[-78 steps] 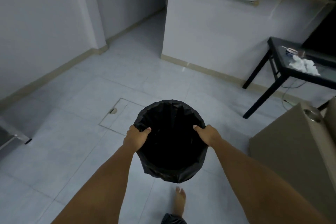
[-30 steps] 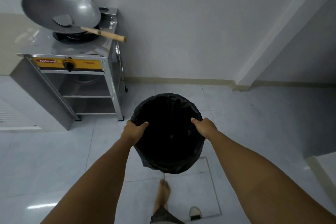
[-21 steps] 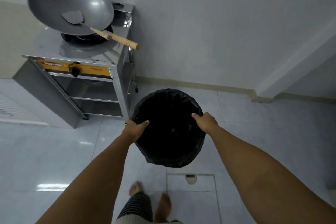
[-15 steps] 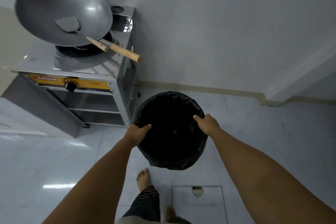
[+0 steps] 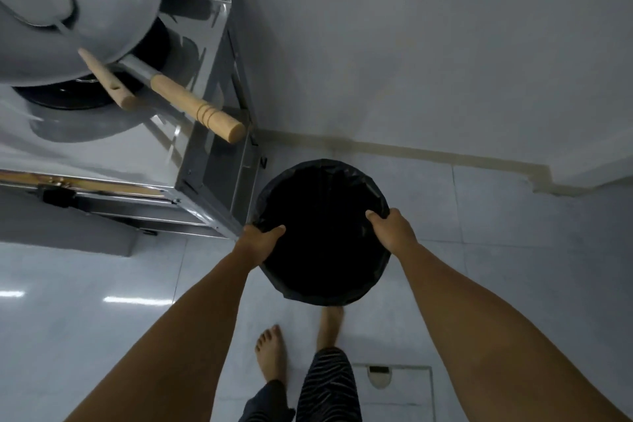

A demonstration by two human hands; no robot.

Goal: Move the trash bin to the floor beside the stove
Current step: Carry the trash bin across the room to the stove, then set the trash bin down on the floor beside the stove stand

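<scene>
Trash bin [image 5: 323,236], lined with a black bag, sits just right of the steel stove [image 5: 205,161] by its front corner; whether its base touches the floor [image 5: 513,223] cannot be told. Left hand [image 5: 260,243] clamps the near-left rim, thumb inside; right hand [image 5: 392,228] clamps the right rim likewise. Wok [image 5: 78,7] rests on the burner, wooden handle [image 5: 198,110] jutting toward the bin; bare feet directly below.

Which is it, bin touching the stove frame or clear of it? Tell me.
Cannot tell. In the head view the trash bin overlaps the stove corner beside the left hand; no gap or contact shows.
</scene>
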